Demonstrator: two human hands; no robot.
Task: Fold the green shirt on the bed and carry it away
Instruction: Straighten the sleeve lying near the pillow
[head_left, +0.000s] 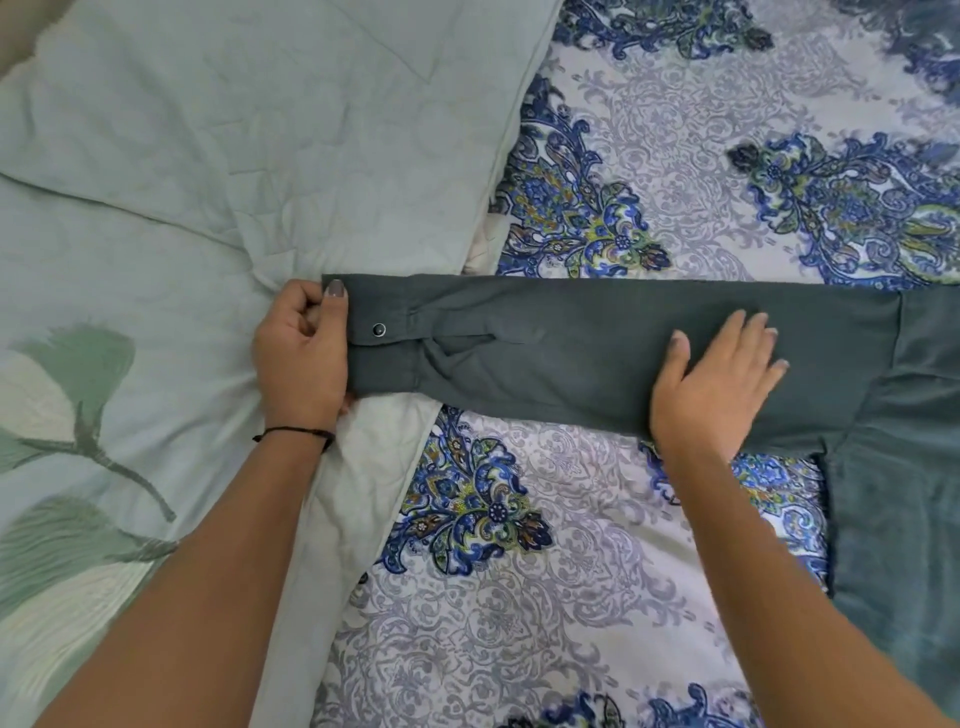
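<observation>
The dark green shirt (571, 348) lies on the bed with one long sleeve stretched out flat to the left; its body runs off the right edge. The cuff with a dark snap button (378, 329) is at the sleeve's left end. My left hand (304, 358) is closed on that cuff, thumb on top of its edge. My right hand (719, 382) lies flat, fingers spread, pressing on the sleeve near the shoulder.
A pale green quilt (182, 208) with a leaf print covers the left half of the bed, its edge under the cuff. A white bedsheet (597, 561) with a blue paisley pattern fills the middle and right.
</observation>
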